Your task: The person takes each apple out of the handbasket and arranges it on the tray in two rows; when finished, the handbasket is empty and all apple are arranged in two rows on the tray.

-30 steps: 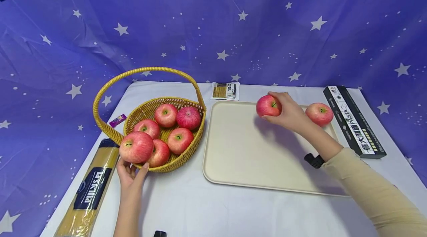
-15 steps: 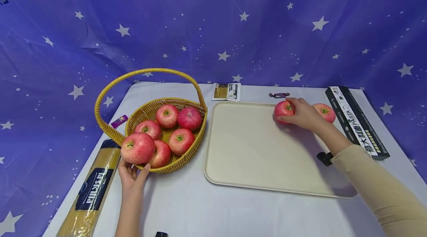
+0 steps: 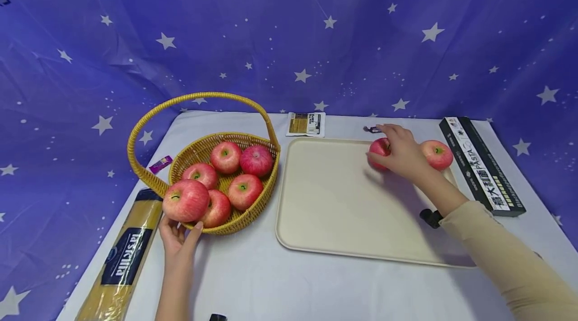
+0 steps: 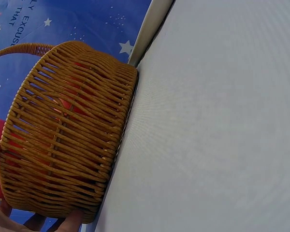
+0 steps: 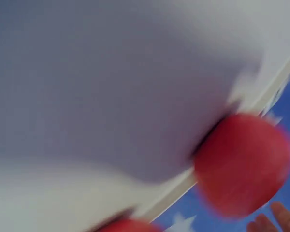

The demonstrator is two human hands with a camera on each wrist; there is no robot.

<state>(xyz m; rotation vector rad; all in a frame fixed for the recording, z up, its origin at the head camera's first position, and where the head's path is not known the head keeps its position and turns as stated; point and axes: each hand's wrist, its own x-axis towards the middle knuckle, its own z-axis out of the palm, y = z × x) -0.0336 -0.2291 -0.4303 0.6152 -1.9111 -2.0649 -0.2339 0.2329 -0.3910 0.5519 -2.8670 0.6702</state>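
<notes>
Head view: left hand clamped on a woven basket, right hand spread loosely around a smooth apple

At the lower left of the frame, the left hand grips the near rim of the basket, fingers curled underneath. The basket is glossy golden wicker, oval, with a tall wrapped handle arching overhead; the left wrist view shows its ribbed wall with gaps between the strands. Six round, streaky red basket apples fill it, one perched high against the near rim.

Right of centre, the right hand stands well apart from the left, its fingers spread around a glossy red apple at the tray's far edge. In the right wrist view, blurred, visible fingertips are clear of its skin. Another, paler apple sits just right of the hand. Both are on the flat beige tray, matte with rounded corners and a slim raised lip.

A white cloth covers the table. Crinkly clear film wraps the long pasta pack at lower left; a slim black carton angles across the right side. One flat sachet lies at upper centre, before the creased, star-printed blue backdrop.
</notes>
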